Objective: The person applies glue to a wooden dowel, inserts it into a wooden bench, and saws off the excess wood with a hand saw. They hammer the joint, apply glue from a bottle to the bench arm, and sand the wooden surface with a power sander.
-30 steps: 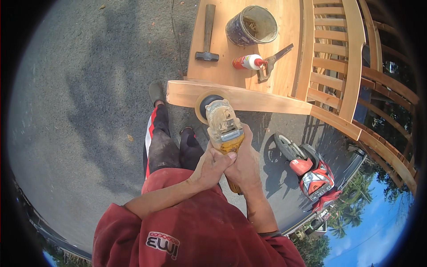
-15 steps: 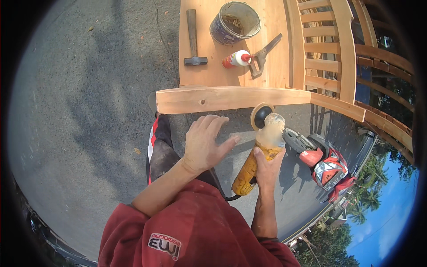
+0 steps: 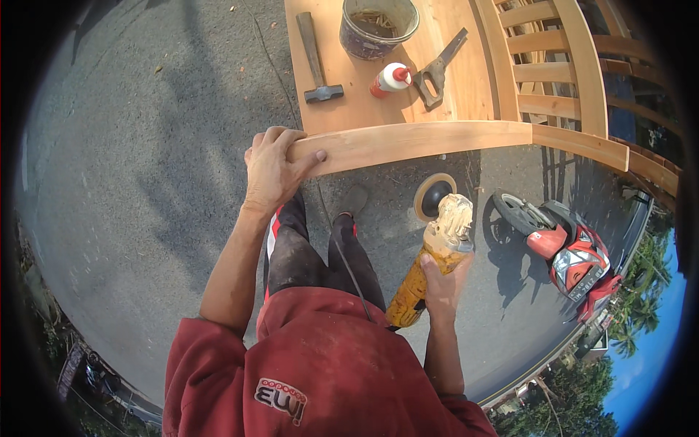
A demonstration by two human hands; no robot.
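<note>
My left hand (image 3: 275,166) grips the left end of a long, gently curved wooden rail (image 3: 408,143), thumb on the near face and fingers over the top. In my right hand (image 3: 445,285) is a worn yellow angle grinder (image 3: 410,291), held around its body. Its pale head carries a round disc with a black backing pad (image 3: 435,198), tilted up and apart from the rail's near edge. Whether the disc is spinning cannot be made out. A dark cord (image 3: 349,273) runs down past my legs.
Beyond the rail, a wooden panel (image 3: 408,105) bears a hammer (image 3: 314,62), a bucket of wooden pegs (image 3: 368,44), a red-and-white glue bottle (image 3: 391,79) and a handsaw (image 3: 435,76). A slatted wooden frame (image 3: 593,80) stands right. A red motorcycle (image 3: 568,251) is parked on the asphalt.
My left hand has moved up and left from open air onto the rail's end. The grinder's disc now sits farther from the rail. A knot seen earlier on the rail no longer shows.
</note>
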